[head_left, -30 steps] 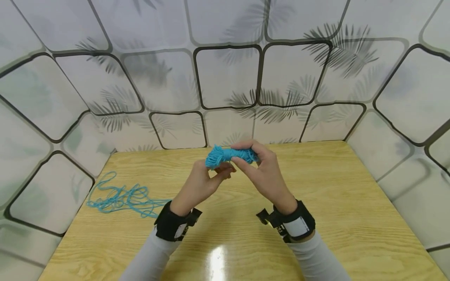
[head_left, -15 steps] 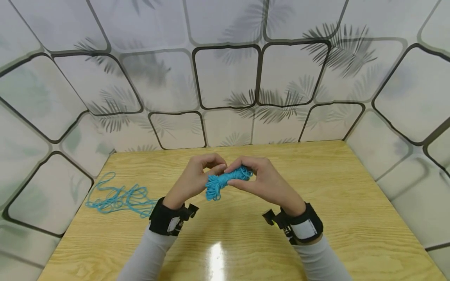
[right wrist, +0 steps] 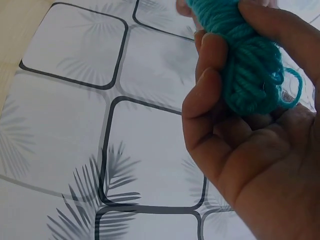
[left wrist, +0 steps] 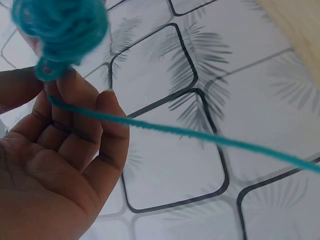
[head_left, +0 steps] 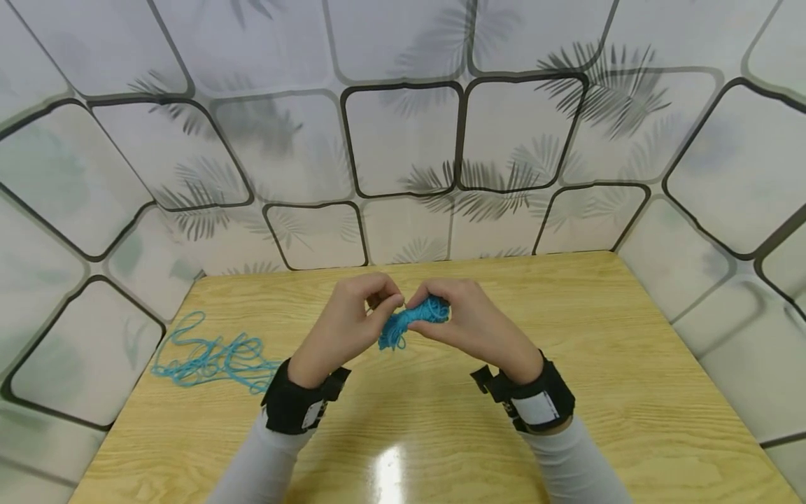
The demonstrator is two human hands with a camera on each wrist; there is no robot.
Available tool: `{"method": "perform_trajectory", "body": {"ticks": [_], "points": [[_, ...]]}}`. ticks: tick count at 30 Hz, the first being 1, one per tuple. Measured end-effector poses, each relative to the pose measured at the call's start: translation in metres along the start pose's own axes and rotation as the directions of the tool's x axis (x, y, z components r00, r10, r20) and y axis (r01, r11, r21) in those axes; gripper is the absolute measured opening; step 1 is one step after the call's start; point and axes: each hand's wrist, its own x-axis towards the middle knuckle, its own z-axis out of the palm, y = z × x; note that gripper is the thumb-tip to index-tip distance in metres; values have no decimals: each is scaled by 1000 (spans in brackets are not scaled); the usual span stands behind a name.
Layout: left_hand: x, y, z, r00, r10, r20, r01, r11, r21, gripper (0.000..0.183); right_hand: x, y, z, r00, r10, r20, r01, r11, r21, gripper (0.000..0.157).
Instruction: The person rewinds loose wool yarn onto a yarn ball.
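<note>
A bundle of blue cord (head_left: 417, 318), wrapped round its middle with looped ends, is held above the table. My right hand (head_left: 472, 318) grips it between thumb and fingers; the right wrist view shows the fingers curled round the bundle (right wrist: 255, 70), a small loop sticking out at its end. On the bundle's other side, my left hand (head_left: 352, 318) pinches the strand between thumb and fingertips. In the left wrist view this single strand (left wrist: 200, 134) runs taut from the left fingers off to the right, just below the bundle (left wrist: 65, 30).
A loose tangle of the same blue cord (head_left: 220, 360) lies on the wooden table (head_left: 415, 434) at the left, one end passing under the left wrist. Patterned panels (head_left: 403, 140) with dark outlines and leaf prints enclose the table's back and sides.
The bundle has come down toward me and tilted, its left end lower. My left hand has moved from beneath the bundle to its upper left side. In the last half second the bundle shifted slightly.
</note>
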Motion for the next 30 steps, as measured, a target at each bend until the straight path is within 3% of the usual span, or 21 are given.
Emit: {"method": "perform_trajectory", "body": {"ticks": [6, 11, 20, 30], "points": [[-4, 14, 0, 999, 28, -16, -27, 997, 72, 9, 2, -1, 0, 997, 47, -68, -48, 999, -13, 14], [-6, 18, 2, 997, 52, -56, -46, 994, 101, 8, 5, -3, 3, 981, 56, -184, -61, 998, -24, 14], [-7, 16, 9, 994, 86, -71, -81, 994, 72, 7, 7, -2, 4, 915, -10, -403, -9, 999, -46, 21], [-6, 12, 12, 995, 66, -71, -63, 997, 42, 7, 6, -6, 1, 859, -17, -512, 47, 998, 45, 24]]}}
